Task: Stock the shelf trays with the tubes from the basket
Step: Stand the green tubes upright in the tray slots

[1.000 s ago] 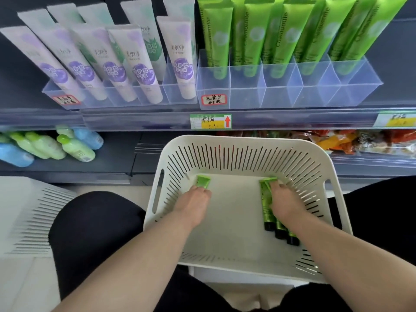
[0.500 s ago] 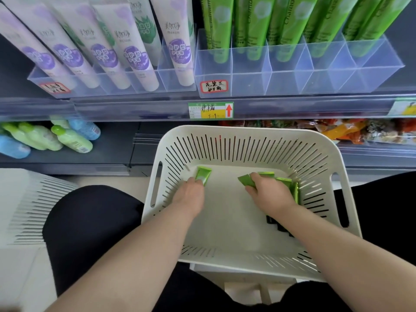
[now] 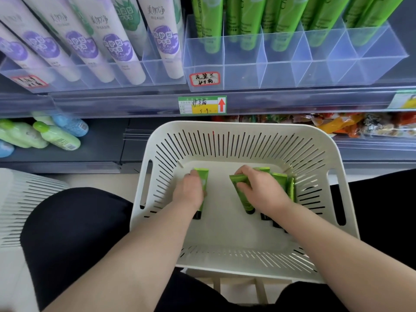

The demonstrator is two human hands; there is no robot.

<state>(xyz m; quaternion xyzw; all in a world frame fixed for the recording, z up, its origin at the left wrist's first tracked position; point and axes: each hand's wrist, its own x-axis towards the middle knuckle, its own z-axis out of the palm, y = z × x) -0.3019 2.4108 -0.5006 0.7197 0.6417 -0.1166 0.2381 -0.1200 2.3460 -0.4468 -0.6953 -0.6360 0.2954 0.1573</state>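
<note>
Inside the white basket (image 3: pixel 247 136), your left hand (image 3: pixel 188 192) grips one green tube (image 3: pixel 203 179) while your right hand (image 3: pixel 262 191) clasps another tube (image 3: pixel 236 181).

White tubes (image 3: pixel 162 39) read "美加净 maxam"; the shelf price tag (image 3: pixel 202 105) bears a red arrow.

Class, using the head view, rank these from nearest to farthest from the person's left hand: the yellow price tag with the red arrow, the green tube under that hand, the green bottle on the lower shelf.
1. Green tube, under the left hand.
2. Price tag, above on the shelf edge.
3. Green bottle, far left on the lower shelf.
</note>
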